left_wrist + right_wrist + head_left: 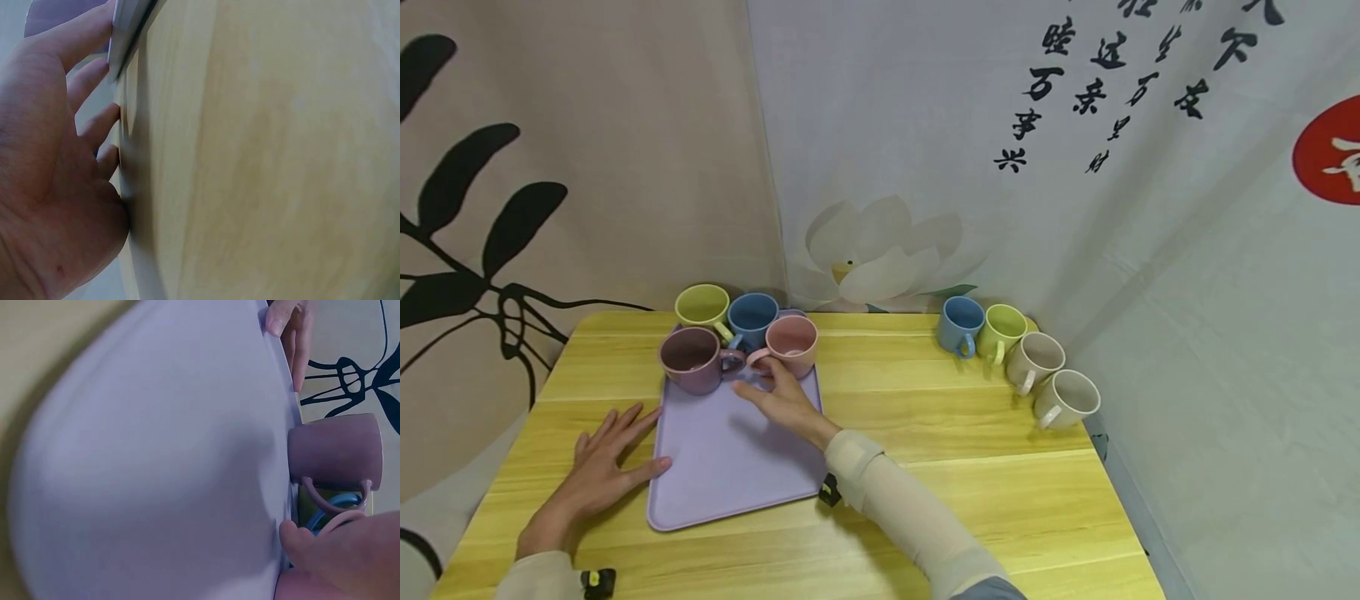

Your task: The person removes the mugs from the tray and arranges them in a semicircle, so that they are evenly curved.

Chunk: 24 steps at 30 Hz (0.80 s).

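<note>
A purple tray (737,467) lies on the wooden table with several mugs at its far end. My left hand (606,471) is spread at the tray's left edge, its thumb and index fingertip touching the rim. My right hand (786,404) reaches over the tray to a pink mug (793,343), thumb apart from the fingers, which are close to the mug's handle. In the right wrist view the fingertips are partly hidden. To the left stands a mauve mug (692,362); behind are a yellow-green mug (702,304) and a blue mug (752,317). All stand upright.
At the table's right side stand another blue mug (960,321), another yellow-green mug (1002,329), a beige mug (1036,358) and a whitish mug (1067,400). A printed curtain (880,167) hangs right behind the table (925,517).
</note>
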Each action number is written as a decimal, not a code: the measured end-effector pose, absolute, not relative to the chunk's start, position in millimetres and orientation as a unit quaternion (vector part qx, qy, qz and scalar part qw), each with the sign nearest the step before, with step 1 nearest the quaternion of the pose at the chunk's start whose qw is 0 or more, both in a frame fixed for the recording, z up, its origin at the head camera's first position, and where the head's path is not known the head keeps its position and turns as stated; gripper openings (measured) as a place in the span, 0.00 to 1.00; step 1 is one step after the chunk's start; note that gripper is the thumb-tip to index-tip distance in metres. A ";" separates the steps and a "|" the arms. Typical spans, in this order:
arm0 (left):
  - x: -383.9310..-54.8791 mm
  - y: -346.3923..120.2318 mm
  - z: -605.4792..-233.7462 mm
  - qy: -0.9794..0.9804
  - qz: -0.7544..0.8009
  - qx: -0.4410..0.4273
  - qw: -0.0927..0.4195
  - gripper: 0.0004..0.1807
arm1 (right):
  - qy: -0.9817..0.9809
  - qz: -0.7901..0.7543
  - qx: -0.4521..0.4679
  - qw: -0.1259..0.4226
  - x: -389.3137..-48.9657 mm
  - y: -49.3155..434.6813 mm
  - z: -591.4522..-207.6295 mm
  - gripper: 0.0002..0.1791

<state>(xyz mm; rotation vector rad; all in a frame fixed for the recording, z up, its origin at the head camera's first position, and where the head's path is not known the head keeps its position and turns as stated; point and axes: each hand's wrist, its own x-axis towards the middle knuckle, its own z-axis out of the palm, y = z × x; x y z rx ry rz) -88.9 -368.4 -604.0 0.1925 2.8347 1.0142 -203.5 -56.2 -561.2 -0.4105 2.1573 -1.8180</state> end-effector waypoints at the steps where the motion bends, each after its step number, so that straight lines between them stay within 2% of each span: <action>1: -88.9 -368.4 -603.9 0.938 0.336 0.065 0.061 0.51 | 0.749 -0.631 -0.142 0.144 -203.1 -55.3 -561.3 0.30; 12: -88.1 -368.4 -603.1 0.937 0.336 0.065 0.064 0.52 | 0.764 -0.623 -0.112 0.124 -187.9 -38.6 -563.2 0.20; 20: -88.5 -368.8 -602.7 0.937 0.337 0.065 0.064 0.52 | 0.757 -0.634 -0.087 0.133 -179.1 -22.6 -562.0 0.20; 24: -88.8 -369.0 -603.8 0.937 0.337 0.067 0.062 0.52 | 0.754 -0.645 -0.073 0.101 -176.3 -16.4 -562.1 0.18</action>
